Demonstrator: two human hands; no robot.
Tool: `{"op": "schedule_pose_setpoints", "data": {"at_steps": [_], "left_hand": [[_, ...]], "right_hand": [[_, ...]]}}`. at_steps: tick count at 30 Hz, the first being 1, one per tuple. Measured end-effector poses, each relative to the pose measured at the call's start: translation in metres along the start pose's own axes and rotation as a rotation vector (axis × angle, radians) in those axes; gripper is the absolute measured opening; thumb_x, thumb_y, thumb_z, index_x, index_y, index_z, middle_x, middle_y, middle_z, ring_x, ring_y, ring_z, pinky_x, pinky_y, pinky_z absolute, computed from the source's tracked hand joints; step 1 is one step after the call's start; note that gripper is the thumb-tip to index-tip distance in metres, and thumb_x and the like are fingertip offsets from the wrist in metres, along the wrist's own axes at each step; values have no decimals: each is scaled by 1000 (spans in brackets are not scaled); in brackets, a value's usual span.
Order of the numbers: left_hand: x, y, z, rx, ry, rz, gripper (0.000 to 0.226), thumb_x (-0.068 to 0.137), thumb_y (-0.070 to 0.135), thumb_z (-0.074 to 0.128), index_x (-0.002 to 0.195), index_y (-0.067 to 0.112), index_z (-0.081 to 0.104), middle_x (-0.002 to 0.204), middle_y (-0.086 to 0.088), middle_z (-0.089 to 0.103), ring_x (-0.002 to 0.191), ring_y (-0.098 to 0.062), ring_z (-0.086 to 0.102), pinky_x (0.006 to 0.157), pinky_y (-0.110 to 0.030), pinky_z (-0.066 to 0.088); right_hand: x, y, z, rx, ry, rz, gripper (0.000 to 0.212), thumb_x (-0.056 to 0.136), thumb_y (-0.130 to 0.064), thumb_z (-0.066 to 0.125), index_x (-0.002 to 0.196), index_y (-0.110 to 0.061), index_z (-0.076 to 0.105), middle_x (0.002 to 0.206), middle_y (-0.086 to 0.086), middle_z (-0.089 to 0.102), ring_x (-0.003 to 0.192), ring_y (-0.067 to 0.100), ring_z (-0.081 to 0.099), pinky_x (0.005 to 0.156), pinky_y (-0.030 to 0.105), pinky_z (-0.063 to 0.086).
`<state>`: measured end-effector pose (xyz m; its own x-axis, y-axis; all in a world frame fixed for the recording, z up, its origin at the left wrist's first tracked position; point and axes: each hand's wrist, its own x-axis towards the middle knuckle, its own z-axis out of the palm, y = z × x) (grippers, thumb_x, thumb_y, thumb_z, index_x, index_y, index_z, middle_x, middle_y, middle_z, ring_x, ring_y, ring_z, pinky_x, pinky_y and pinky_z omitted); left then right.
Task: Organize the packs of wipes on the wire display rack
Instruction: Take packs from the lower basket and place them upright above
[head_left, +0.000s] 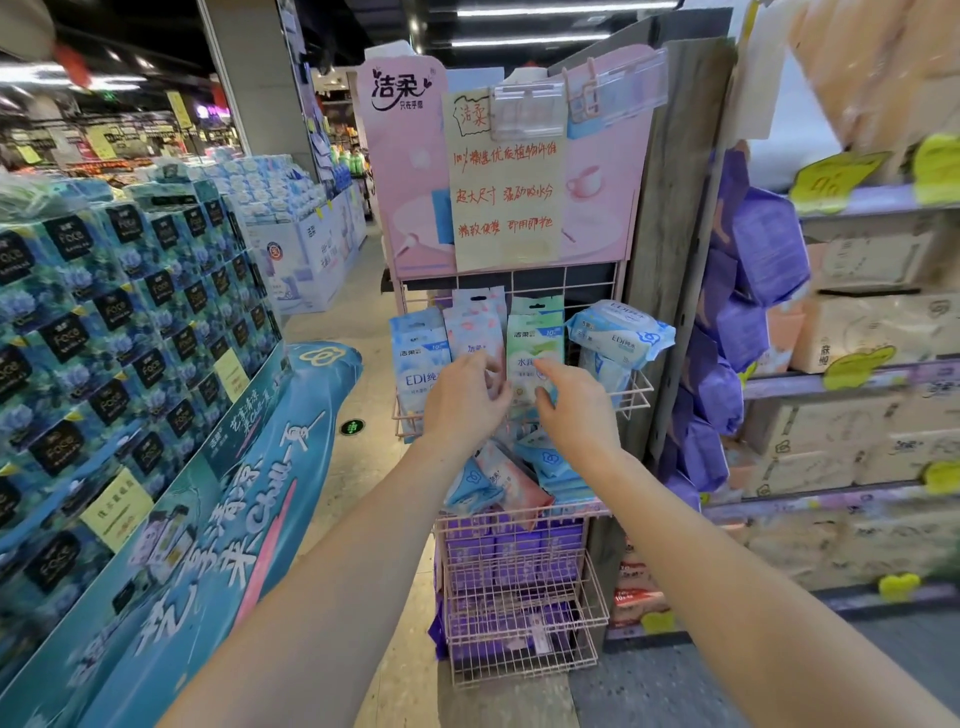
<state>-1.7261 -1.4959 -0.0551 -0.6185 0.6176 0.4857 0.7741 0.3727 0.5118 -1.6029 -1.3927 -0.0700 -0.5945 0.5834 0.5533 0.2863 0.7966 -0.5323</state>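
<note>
head view: both arms reach to the top basket of a pink wire rack (636, 392). the left hand (465, 397) pinches a pink pack (475, 325); the right hand (571, 402), fingers spread, touches a green pack (535, 338) just beside it.

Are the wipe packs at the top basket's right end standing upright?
No. The white-blue packs lie tipped sideways, piled loosely, unlike the upright green pack beside them.
</note>
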Motion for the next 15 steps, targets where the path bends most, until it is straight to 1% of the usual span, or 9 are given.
{"op": "schedule_pose_setpoints", "data": {"at_steps": [1, 3, 5, 7, 9, 10, 12, 13, 15], "left_hand": [[-6, -1, -1, 7, 7, 28, 17, 94, 35, 66, 105, 23, 63, 90, 11, 55, 89, -17, 57, 70, -32, 44], [-23, -5, 1, 46, -18, 105, 16, 93, 32, 65, 103, 20, 63, 92, 8, 55, 94, -20, 58, 71, -31, 42], [-42, -14, 7, 100, -79, 155, 21, 93, 31, 64, 108, 16, 64, 102, 0, 63, 103, -24, 59, 74, -34, 46], [-57, -25, 14, 130, -132, 119, 27, 93, 33, 64, 113, 15, 64, 113, -5, 65, 111, -27, 59, 80, -38, 47], [-69, -36, 20, 178, -179, 73, 31, 91, 36, 64, 116, 16, 63, 116, -6, 64, 114, -29, 58, 82, -39, 47], [-75, -42, 23, 209, -206, 59, 34, 91, 39, 64, 118, 17, 61, 117, -6, 64, 114, -29, 58, 83, -40, 47], [-84, -51, 26, 253, -253, 34, 43, 92, 43, 63, 127, 19, 57, 120, -6, 64, 114, -30, 60, 81, -41, 49], [-88, -56, 26, 260, -273, 15, 48, 91, 44, 63, 131, 20, 55, 122, -7, 64, 113, -30, 61, 78, -40, 49], [-93, -65, 27, 271, -293, -20, 50, 90, 43, 62, 133, 21, 54, 124, -7, 63, 114, -30, 61, 73, -38, 48]], "right_hand": [[-6, 0, 1, 17, -5, -2, 36, 99, -12, 59, 135, -12, 64, 128, 10, 69, 123, 27, 60, 98, 42, 52], [-18, -2, 4, 44, 13, 5, 33, 99, -13, 58, 130, -14, 69, 125, 8, 71, 121, 25, 62, 98, 35, 48], [-30, -4, 9, 23, -14, 7, 32, 98, -14, 58, 127, -15, 71, 120, 8, 73, 117, 25, 64, 95, 36, 50], [-43, -6, 17, -42, -94, -2, 33, 96, -14, 56, 126, -16, 72, 117, 8, 73, 113, 28, 64, 90, 40, 54], [-54, -5, 25, -112, -173, 3, 31, 96, -14, 54, 121, -15, 72, 112, 9, 73, 109, 30, 65, 80, 41, 55], [-59, -4, 28, -149, -211, 13, 32, 96, -14, 53, 121, -16, 71, 110, 8, 73, 107, 30, 66, 74, 39, 54], [-67, -1, 36, -190, -280, 42, 32, 95, -15, 54, 122, -18, 70, 107, 7, 74, 103, 30, 67, 65, 34, 47], [-70, 0, 40, -196, -313, 61, 31, 95, -15, 54, 121, -18, 69, 106, 8, 74, 101, 31, 68, 64, 33, 45], [-73, 2, 47, -201, -379, 97, 34, 96, -14, 51, 127, -16, 65, 111, 11, 72, 104, 34, 67, 67, 36, 49]]}}
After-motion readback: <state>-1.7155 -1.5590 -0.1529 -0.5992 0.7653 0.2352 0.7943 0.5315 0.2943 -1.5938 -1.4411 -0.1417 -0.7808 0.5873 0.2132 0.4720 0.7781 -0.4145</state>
